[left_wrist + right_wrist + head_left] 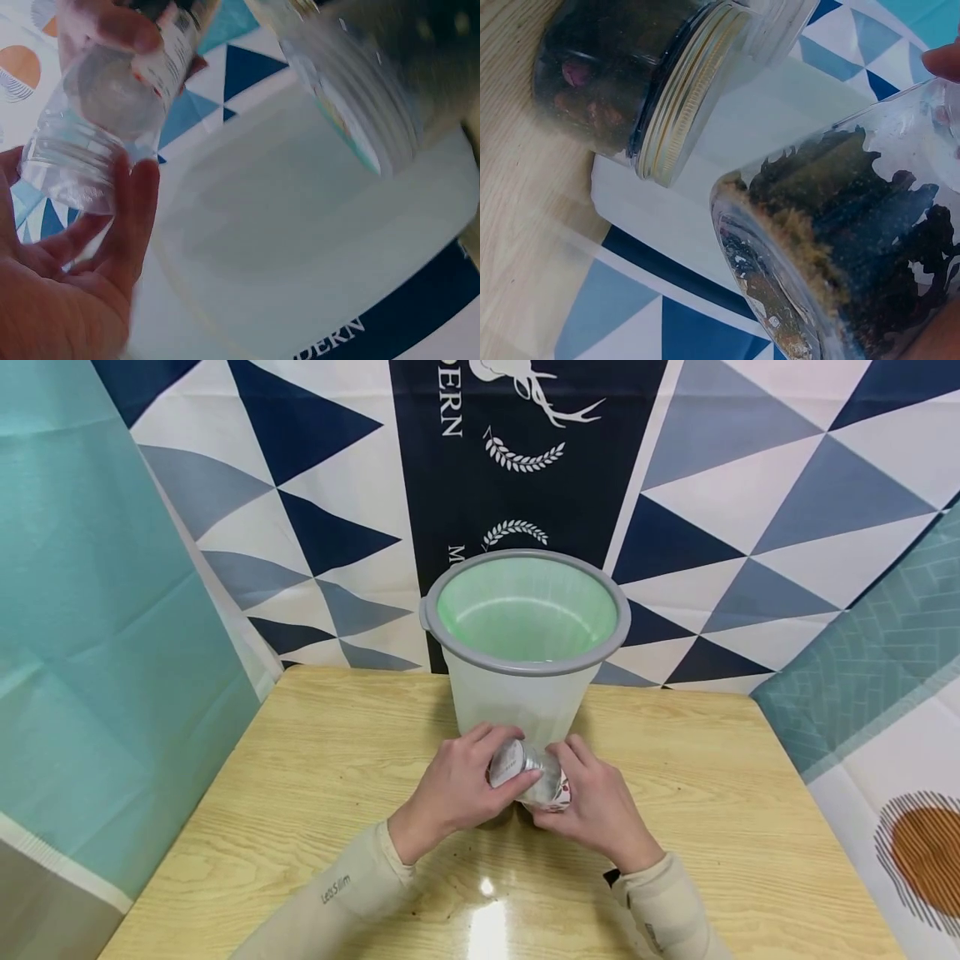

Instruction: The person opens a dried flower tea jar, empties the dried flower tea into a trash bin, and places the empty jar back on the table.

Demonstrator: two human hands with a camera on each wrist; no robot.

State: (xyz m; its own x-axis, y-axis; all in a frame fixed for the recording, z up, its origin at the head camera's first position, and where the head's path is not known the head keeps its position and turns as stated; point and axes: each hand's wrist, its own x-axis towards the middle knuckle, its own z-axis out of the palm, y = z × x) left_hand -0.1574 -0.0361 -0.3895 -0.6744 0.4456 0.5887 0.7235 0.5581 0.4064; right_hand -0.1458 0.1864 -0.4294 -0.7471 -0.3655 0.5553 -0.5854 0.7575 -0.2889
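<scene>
Our fingers (504, 737) are curled round one clear ribbed plastic bottle (528, 778) with a white printed label, and it sits squeezed between both palms just above the surface. Left hand (457, 789) wraps the labelled end, thumb and fingertips pinching it; right hand (596, 806) cups the other end, fingers folded over the top. In the left wrist view the bottle (90, 112) shows thin, see-through walls with nothing visible inside, so we judge it light, soft and ready to buckle; best held round the ribbed middle, where the grooves stop it slipping. In the right wrist view a clear container of dark, leafy matter fills the frame; we cannot tell what it is. Just beyond our fingertips, nearly touching, stands one translucent white bin (525, 693) with a grey rim and a pale green liner. Under everything, one light wooden surface (300, 793), glossy enough to catch a lamp's glare. Behind, a blue-and-white triangle-patterned cloth (750, 485) hangs.
</scene>
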